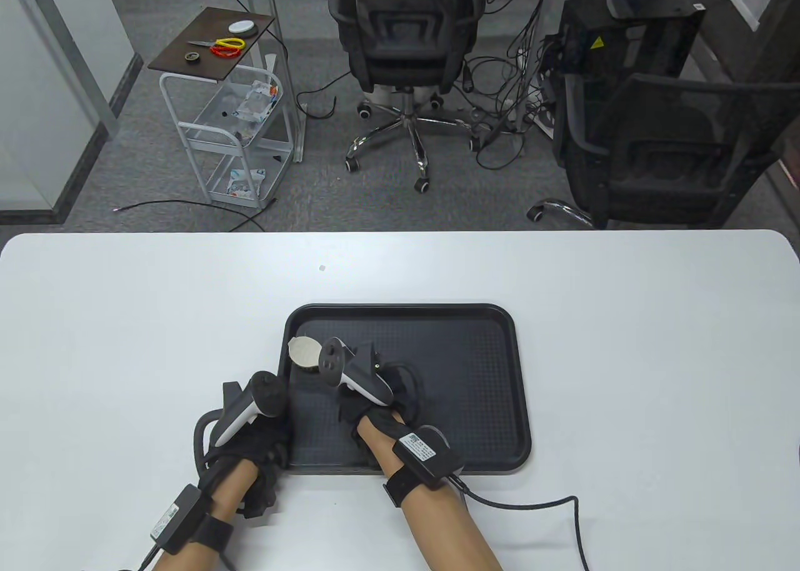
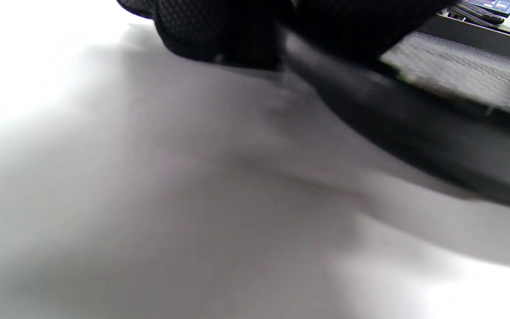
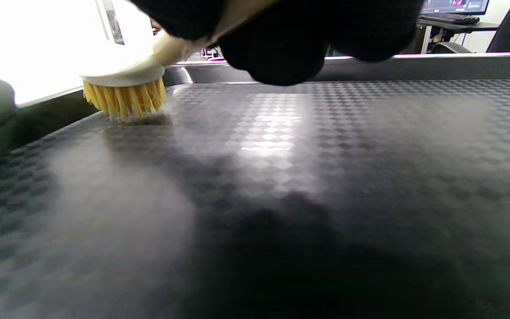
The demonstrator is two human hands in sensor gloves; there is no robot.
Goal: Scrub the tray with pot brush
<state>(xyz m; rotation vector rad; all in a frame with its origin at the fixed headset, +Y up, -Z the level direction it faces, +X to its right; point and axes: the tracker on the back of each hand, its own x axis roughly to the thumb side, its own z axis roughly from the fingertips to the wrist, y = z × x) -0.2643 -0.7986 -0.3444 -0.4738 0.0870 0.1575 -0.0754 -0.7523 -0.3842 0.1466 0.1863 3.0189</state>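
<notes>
- Black textured plastic tray (image 1: pixel 475 371) lies flat on the white bench (image 1: pixel 625 321), near the person's edge; it holds only the working end of the brush, and I see no water, soap or scraps on its patterned floor.
- Round pot brush with a pale wooden head and yellow bristles (image 3: pixel 124 95) stands bristles-down in the tray's far left corner, just beside the raised rim.
- Right hand (image 1: pixel 384 402) reaches over the tray, its fingers (image 3: pixel 277 48) curled round the pale handle, gripping the brush.
- Left hand (image 1: pixel 250 446) sits at the tray's near left corner; the left wrist view shows gloved fingers (image 2: pixel 210 31) against the dark rim, though it is too blurred to say whether they clamp it or only press, so I cannot tell their state.
- Risk: with the bristles hard against the corner wall, a strong stroke could catch the rim and make the brush skip out onto the bench.
- Risk: the smooth bench gives little friction, so if the left hand eases off, the tray may slide or turn under the scrubbing.
- Risk: the trailing black cable (image 1: pixel 531 504) by the right wrist could drag on the tray's near edge.
</notes>
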